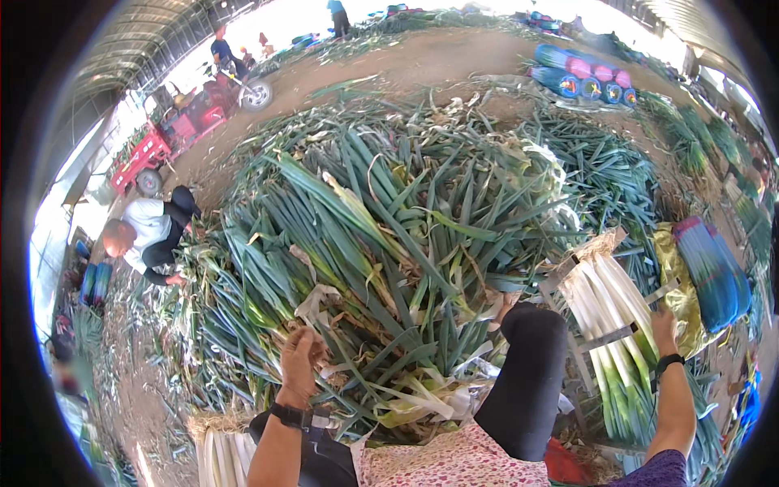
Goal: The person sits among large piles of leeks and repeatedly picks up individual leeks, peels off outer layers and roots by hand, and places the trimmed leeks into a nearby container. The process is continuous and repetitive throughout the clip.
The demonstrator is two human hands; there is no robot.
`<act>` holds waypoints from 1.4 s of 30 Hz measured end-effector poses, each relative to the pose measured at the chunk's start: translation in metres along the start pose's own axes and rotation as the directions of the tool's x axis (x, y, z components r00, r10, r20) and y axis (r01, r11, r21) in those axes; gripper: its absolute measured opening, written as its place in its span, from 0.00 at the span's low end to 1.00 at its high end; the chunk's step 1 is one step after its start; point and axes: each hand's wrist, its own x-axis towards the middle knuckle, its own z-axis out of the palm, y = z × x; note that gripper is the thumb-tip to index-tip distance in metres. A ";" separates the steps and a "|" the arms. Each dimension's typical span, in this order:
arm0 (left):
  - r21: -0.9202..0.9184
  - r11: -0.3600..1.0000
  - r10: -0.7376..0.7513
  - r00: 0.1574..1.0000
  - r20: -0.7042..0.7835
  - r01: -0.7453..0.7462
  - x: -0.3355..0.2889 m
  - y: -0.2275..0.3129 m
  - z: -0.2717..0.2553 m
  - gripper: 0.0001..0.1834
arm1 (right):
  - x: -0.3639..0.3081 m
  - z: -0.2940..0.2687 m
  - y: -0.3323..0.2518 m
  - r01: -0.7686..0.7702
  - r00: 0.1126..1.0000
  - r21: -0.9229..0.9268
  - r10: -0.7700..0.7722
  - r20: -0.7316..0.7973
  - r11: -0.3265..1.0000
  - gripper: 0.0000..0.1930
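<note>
My left hand is closed, fingers curled together, above dry leaves at the near edge of a big heap of leeks. Whatever it may pinch is too small to make out. To the right, a bundle of trimmed leeks lies in a metal frame, roots at the far end, white stems in the middle, green toward me. Dark bands cross the stems. My right hand is closed at the right side of this bundle, by a bar of the frame; what its fingers grip is hidden.
Another white-stemmed bundle stands at my lower left. A person in a white shirt crouches left of the heap. Behind are a red three-wheeled cart and wrapped blue-and-pink bundles. More wrapped bundles lie on yellow sheeting at right.
</note>
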 end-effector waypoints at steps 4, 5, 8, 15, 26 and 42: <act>-0.121 0.992 0.000 0.980 -0.200 -0.025 0.024 0.004 -0.028 0.05 | 0.003 0.005 -0.184 0.254 0.961 0.322 -0.275 0.020 0.912 0.16; -0.163 0.986 -0.004 0.986 -0.165 -0.024 0.037 0.000 -0.030 0.06 | -0.003 0.003 -0.220 0.279 0.937 0.390 -0.338 0.090 0.878 0.16; -0.254 0.966 0.005 0.987 -0.159 -0.046 0.057 -0.002 -0.045 0.07 | -0.036 0.047 -0.335 0.153 0.717 0.608 -0.511 0.474 0.779 0.15; -0.349 0.936 -0.017 0.986 -0.169 -0.044 0.072 0.002 -0.055 0.06 | -0.173 0.238 -0.524 0.274 0.251 0.491 -0.555 0.793 0.827 0.21; -0.406 0.913 -0.075 0.994 -0.083 0.035 0.051 0.017 -0.086 0.10 | -0.251 0.458 -0.557 0.532 0.569 0.159 -0.491 0.660 0.831 0.22; -0.364 0.930 -0.050 0.998 0.033 0.058 0.060 0.003 -0.065 0.11 | -0.287 0.260 -0.583 -0.402 0.477 0.684 -0.499 0.724 0.608 0.15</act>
